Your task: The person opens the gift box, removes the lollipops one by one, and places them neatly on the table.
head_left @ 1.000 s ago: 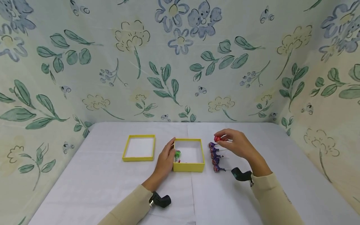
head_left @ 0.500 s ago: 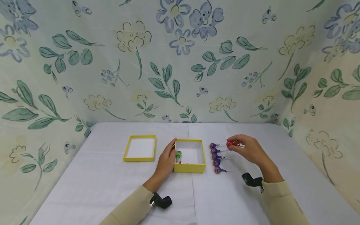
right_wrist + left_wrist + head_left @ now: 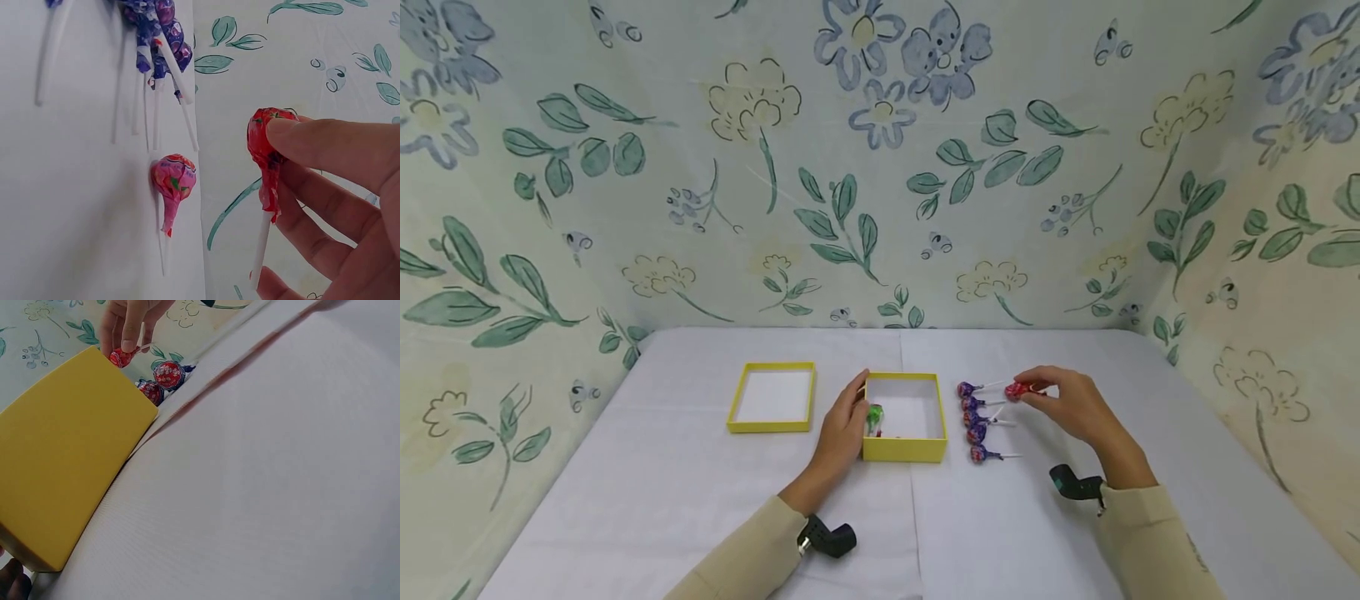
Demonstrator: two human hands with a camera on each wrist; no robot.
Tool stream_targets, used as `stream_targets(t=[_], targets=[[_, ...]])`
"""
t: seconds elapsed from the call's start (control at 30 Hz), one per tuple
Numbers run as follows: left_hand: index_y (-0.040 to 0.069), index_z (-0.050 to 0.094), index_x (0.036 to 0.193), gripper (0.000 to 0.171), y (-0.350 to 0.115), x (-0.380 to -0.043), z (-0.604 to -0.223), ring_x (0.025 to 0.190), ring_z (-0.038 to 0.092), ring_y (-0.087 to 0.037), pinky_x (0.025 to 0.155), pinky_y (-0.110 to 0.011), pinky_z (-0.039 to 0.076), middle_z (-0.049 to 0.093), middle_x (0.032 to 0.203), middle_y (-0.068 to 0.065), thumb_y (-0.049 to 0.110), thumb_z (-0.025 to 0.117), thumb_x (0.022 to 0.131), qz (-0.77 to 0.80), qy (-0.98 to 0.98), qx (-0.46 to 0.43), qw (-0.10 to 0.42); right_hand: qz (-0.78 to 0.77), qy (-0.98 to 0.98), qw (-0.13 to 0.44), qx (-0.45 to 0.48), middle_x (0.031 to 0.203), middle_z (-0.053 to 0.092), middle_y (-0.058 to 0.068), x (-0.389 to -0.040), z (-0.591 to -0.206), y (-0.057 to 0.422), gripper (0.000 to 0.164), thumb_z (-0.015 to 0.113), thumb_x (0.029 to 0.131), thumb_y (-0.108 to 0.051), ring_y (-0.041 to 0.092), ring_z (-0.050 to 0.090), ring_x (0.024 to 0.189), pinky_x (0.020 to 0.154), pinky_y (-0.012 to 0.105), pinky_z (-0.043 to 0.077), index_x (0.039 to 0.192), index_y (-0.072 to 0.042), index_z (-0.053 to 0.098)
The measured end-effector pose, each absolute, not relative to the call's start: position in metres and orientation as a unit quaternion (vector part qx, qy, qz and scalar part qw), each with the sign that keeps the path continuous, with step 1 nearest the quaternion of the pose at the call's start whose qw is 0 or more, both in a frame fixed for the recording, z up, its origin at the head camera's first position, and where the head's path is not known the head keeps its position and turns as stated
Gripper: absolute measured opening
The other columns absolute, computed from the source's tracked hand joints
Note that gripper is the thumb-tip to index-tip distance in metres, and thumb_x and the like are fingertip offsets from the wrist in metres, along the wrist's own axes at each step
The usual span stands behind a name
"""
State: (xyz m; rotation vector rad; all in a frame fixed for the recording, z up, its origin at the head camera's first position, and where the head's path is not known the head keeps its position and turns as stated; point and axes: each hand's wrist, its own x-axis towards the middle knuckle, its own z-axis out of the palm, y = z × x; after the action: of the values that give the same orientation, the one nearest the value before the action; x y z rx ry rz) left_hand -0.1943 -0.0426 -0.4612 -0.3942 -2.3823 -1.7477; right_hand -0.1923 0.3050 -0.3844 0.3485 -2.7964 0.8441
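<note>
My left hand (image 3: 844, 423) holds the yellow box (image 3: 904, 450) along its left wall, and its fingertips (image 3: 14, 580) show at the box's corner in the left wrist view. Inside lies a green-wrapped lollipop (image 3: 874, 419). My right hand (image 3: 1067, 404) pinches a red-wrapped lollipop (image 3: 262, 140) by its head between thumb and fingers, with the white stick pointing down in the right wrist view. Close by, a pink-and-red lollipop (image 3: 175, 178) lies on the white table. Between box and right hand, several purple lollipops (image 3: 976, 433) form a column, sticks pointing right.
A shallow yellow box lid (image 3: 770, 427) lies open side up, left of the box. White cloth (image 3: 662, 483) covers the table. Behind and beside it hangs flowered fabric (image 3: 880, 250). Black wrist cameras (image 3: 1075, 483) sit on both sleeves.
My right hand has moved to the right with the red lollipop, away from the top of the purple column, then slightly lower. My left hand stays on the box.
</note>
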Motion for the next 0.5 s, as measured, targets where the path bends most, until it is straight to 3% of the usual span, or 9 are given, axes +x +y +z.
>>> stream_targets(t=[0.5], targets=[[0.037, 0.034, 0.148, 0.047, -0.042, -0.196, -0.463, 0.136, 0.038, -0.014, 0.112, -0.038, 0.033, 0.036, 0.150, 0.011, 0.020, 0.037, 0.103, -0.584, -0.798, -0.127, 0.079, 0.266, -0.953, 0.088, 0.112, 0.104, 0.069, 0.009, -0.197, -0.396, 0.309, 0.026, 0.071, 0.086, -0.007, 0.031, 0.059, 0.099, 0.089, 0.056, 0.048, 0.112, -0.008, 0.070]])
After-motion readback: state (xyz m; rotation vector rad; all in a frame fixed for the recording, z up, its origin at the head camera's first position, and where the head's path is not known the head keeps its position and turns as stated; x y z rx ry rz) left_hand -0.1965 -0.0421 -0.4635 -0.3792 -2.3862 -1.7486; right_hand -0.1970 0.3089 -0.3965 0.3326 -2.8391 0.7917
